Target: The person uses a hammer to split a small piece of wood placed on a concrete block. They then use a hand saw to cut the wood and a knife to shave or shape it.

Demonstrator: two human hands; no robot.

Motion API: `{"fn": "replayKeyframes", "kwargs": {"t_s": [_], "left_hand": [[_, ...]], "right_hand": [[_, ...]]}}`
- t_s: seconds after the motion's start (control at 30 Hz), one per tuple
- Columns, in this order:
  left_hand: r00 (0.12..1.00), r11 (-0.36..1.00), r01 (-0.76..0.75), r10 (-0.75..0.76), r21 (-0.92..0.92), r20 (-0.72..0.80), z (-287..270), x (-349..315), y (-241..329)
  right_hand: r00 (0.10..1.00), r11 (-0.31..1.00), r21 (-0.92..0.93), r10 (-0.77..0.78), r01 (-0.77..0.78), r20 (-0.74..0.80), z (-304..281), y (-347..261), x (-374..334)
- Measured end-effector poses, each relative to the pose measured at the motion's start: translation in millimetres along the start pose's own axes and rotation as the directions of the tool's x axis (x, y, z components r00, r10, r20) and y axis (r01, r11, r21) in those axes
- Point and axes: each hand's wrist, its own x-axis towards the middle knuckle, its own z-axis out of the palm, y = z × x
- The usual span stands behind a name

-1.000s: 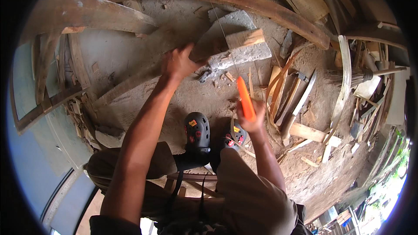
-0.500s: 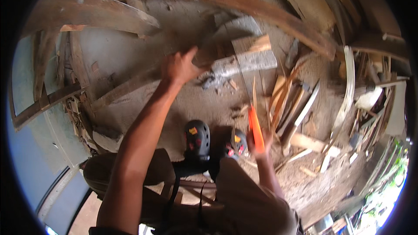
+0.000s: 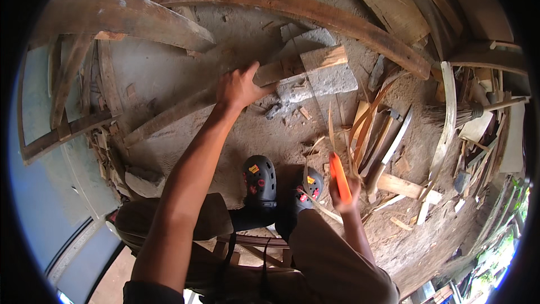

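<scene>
My left hand [image 3: 237, 87] presses down over a long, slightly curved wooden plank [image 3: 185, 108], gripping it with the thumb toward its right end. That pale right end [image 3: 324, 59] rests over a grey stone block [image 3: 326, 83]. My right hand [image 3: 347, 191] is closed round the orange handle [image 3: 340, 179] of a handsaw. Its thin blade, seen nearly edge-on, reaches away from me to the plank where the dark wood meets the pale wood. How deep the blade sits in the wood is hard to make out.
A machete [image 3: 396, 141] and a hammer-like tool [image 3: 379, 143] lie right of the saw, among wood strips and offcuts. A long curved beam [image 3: 292, 3] spans the far side. Another thick beam [image 3: 124, 14] stands at left. My dark clogs [image 3: 260, 183] are just below the work.
The saw handle and my right hand have come slightly nearer to me and to the right. My left hand keeps its place on the plank. The view has shifted a little.
</scene>
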Motion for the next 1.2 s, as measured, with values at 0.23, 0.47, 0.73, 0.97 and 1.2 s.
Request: {"fn": "replayKeyframes", "kwargs": {"t_s": [0.23,0.47,0.73,0.97,1.2], "left_hand": [[0.948,0.987,-0.154,0.159,0.039,-0.275,24,-2,-16],[0.939,0.969,-0.243,0.244,0.033,-0.244,22,-11,5],[0.857,0.927,-0.373,0.355,0.026,-0.374,38,-15,42],[0.921,0.947,-0.321,0.310,-0.010,-0.236,36,-7,44],[0.880,0.912,-0.410,0.400,0.015,-0.258,35,-8,41]], "right_hand": [[0.919,0.941,0.063,-0.307,0.331,-0.247,-32,-34,-77],[0.913,0.969,-0.082,-0.248,0.234,-0.323,-61,-51,-41],[0.978,1.000,0.006,-0.022,0.024,-0.208,-10,-70,21],[0.980,0.980,0.170,-0.072,0.104,-0.184,24,-52,52],[0.996,0.977,0.215,0.027,-0.008,-0.084,17,-54,53]]}}
